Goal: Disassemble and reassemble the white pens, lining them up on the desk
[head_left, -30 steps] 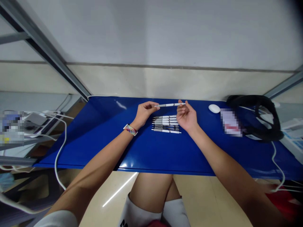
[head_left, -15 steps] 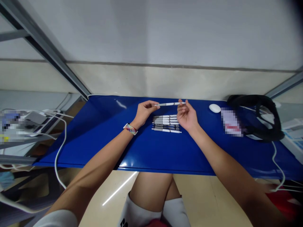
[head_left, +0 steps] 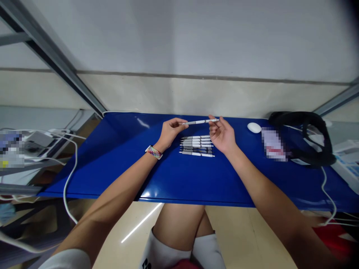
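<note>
A white and grey pen point(head_left: 199, 122) is held nearly level above the table, its right end slightly higher. My left hand point(head_left: 169, 133) pinches its grey left end between thumb and fingers. At the pen's white right end, my right hand point(head_left: 223, 136) has its thumb and fingertips loosely around the barrel, palm turned partly up. Below the held pen, several similar pens point(head_left: 196, 153) lie side by side in a stacked row on the blue table point(head_left: 179, 175), tips pointing left. My right hand's fingers are close to the right ends of the upper pens.
A white computer mouse point(head_left: 254, 127), a blurred-out item point(head_left: 273, 144) and a black headset-like strap point(head_left: 316, 130) lie on the right. White cables point(head_left: 73, 168) hang at the left. A wall point(head_left: 179, 95) rises behind the table, with metal frame posts point(head_left: 64, 71) at the sides.
The fingers of my right hand have shifted and opened slightly around the pen's end, showing more of it. The pen tilts up a little more on the right. The row of pens stays put.
</note>
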Motion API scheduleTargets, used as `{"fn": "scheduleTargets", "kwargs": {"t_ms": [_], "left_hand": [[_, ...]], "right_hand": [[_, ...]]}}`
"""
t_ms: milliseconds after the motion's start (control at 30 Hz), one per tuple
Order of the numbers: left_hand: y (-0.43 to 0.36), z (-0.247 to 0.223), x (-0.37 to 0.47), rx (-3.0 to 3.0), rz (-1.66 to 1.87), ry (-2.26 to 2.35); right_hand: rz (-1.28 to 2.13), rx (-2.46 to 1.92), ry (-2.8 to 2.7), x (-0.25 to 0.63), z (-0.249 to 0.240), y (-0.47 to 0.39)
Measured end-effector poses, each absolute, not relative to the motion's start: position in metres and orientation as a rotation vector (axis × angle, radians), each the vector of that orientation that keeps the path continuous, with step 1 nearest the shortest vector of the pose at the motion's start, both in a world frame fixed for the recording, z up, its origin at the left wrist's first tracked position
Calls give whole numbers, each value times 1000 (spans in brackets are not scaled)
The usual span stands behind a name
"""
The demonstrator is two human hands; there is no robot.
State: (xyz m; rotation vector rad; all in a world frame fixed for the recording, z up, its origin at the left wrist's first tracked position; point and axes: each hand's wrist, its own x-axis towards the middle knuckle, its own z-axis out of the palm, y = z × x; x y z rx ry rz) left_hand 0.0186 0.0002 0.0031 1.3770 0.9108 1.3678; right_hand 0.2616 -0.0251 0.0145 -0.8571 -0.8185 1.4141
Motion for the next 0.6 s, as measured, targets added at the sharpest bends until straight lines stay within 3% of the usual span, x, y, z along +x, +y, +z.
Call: {"fn": "scheduleTargets", "kwargs": {"t_ms": [300,600], "left_hand": [[-1,5,11,1769,1247,1084],[0,1,11,2187,1026,1114]], "right_hand": [[702,-1164,-1519,280,2,-20],[473,-1267,-1923,290,1,-20]]}}
